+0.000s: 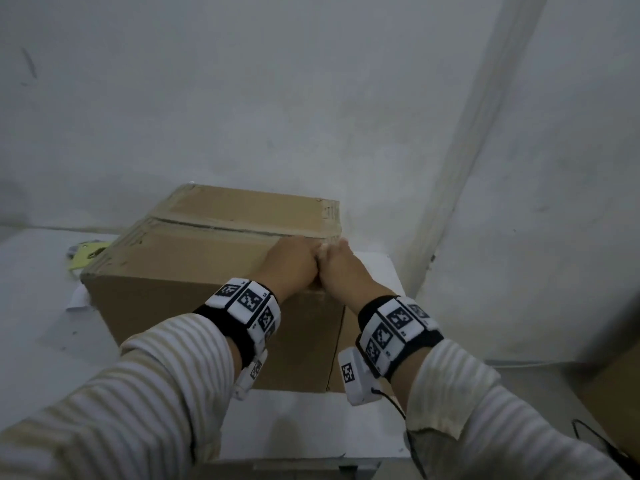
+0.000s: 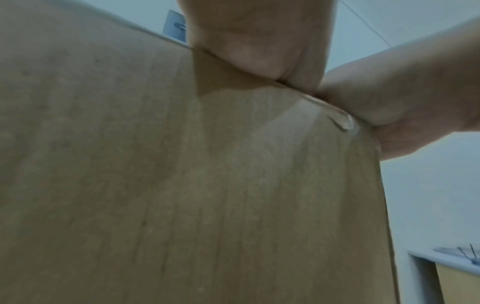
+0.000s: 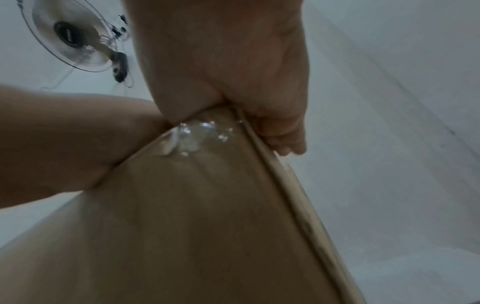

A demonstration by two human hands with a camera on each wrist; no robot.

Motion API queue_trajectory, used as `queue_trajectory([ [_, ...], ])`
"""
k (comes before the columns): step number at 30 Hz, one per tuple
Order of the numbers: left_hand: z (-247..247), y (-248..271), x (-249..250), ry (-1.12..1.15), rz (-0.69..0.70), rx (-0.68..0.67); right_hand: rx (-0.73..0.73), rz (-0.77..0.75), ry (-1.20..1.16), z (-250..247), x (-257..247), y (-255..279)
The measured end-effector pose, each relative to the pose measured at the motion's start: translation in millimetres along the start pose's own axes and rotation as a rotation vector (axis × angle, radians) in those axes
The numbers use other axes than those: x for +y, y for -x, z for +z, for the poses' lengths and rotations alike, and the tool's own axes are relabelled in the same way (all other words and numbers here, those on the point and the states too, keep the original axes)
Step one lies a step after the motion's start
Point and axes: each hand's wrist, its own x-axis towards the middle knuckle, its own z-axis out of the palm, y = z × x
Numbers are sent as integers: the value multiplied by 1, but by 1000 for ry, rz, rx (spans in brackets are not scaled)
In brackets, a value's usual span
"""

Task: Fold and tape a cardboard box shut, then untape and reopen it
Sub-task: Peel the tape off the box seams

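Observation:
A brown cardboard box [image 1: 214,261] stands on a white table [image 1: 311,424] with its top flaps folded down and a seam running across the top. Both hands meet at the box's near right top corner. My left hand [image 1: 294,261] rests on the top panel; its fingers are hidden behind its back. My right hand [image 1: 341,268] lies over the corner, and its fingers [image 3: 283,139] curl down over the right edge. Crumpled clear tape [image 3: 197,133] sits on the front face just under the corner, between the two hands, and shows as clear tape [image 2: 342,121] in the left wrist view.
A yellow-green object [image 1: 86,254] lies behind the box at the left, with white paper [image 1: 78,301] beside it. Another cardboard box [image 1: 616,393] stands at the right edge. The wall is close behind. A wall fan [image 3: 72,41] hangs overhead.

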Motion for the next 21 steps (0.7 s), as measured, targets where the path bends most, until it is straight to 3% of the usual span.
queue_trajectory([
  [3, -9, 4, -3, 311, -56, 40, 59, 42, 160, 9, -6, 14],
  [6, -21, 10, -15, 400, -75, 26, 115, 30, 236, 16, -16, 33],
  [14, -72, 42, -108, -78, -94, -24, 244, 23, 320, 41, -49, 60],
  [18, -99, 55, -163, -242, -125, 118, 370, 9, 240, 52, -49, 60],
  [21, -108, 68, -185, -294, -92, 149, 406, -14, 259, 55, -49, 60],
])
